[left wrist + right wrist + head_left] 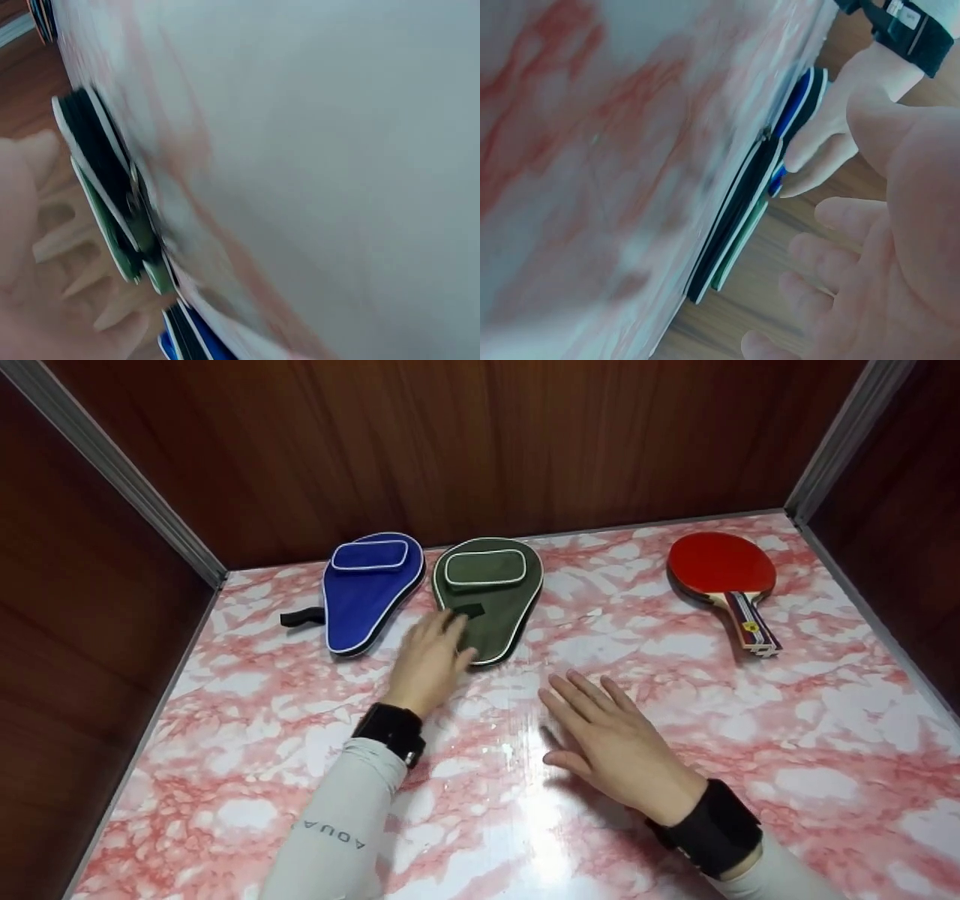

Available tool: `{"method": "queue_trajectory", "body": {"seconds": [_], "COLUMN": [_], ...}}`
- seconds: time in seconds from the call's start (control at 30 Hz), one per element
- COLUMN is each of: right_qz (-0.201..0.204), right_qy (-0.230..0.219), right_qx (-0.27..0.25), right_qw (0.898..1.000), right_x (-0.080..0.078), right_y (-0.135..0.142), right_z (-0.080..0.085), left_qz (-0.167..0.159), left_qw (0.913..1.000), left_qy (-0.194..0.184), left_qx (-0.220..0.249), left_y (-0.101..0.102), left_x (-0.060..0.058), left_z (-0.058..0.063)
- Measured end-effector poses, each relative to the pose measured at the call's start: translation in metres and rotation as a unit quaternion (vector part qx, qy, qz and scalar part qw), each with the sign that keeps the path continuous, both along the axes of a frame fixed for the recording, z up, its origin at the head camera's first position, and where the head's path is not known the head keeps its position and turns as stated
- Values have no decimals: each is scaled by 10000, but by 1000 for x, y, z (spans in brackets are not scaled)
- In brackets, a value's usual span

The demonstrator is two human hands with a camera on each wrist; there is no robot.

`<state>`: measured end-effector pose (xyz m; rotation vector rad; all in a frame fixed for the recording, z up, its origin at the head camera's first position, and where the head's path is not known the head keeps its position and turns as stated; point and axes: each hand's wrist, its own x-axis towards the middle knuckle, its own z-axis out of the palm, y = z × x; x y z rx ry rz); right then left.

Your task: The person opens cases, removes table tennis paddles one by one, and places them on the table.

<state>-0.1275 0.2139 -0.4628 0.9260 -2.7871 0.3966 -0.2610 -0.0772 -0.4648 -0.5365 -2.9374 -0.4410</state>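
A green paddle case (495, 619) with white piping and a small front pocket lies flat near the back wall. My left hand (429, 660) reaches over its lower left edge, slightly blurred, with its fingertips by a dark strap (471, 610). In the left wrist view, the fingers (71, 232) spread out above the case and hold nothing. My right hand (611, 742) hovers palm down over the table, fingers extended, in front of the green case and to its right. A blue paddle case (367, 596) lies just left of the green one, its black strap (302, 617) sticking out leftward.
A red table tennis paddle (721, 566) rests at the back right, its handle towards me. The red and white marbled tabletop (247, 750) is bounded by dark wooden panels (450, 442) at the back and both sides.
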Motion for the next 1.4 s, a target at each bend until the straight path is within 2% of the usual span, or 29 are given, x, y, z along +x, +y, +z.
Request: {"method": "queue_trajectory", "body": {"seconds": [0.13,0.23,0.33,0.47,0.6,0.77,0.97,1.2,1.4], "right_qz": [209,375,530,712,832,913,924,969,914], "right_qy": [0,55,82,18,-140,-80,120,168,184], "right_qx": [10,48,60,103,200,215,138,65,13], "right_qw": [9998,9993,9985,9974,9962,9956,9956,9951,9956], "right_x": [5,9,13,18,22,27,27,20,16], "right_y": [-6,-12,-17,-24,-28,-33,-37,-43,-42], "right_z": [-1,-2,-4,-5,-4,-1,3,9,18], "left_qz": [462,734,1028,1454,1724,1875,1888,1892,1844], "left_qw": [9972,9937,9919,9887,9841,9806,9812,9813,9820], "left_qy": [549,758,622,130,-319,-544,-390,-351,-413], "left_qx": [221,374,403,341,294,164,-57,-40,51], "left_y": [-21,-38,-54,-71,-81,-88,-89,-88,-89], "left_x": [-6,-7,-9,-13,-14,-14,-14,-10,-3], "left_z": [0,2,5,6,6,4,0,-3,0]}}
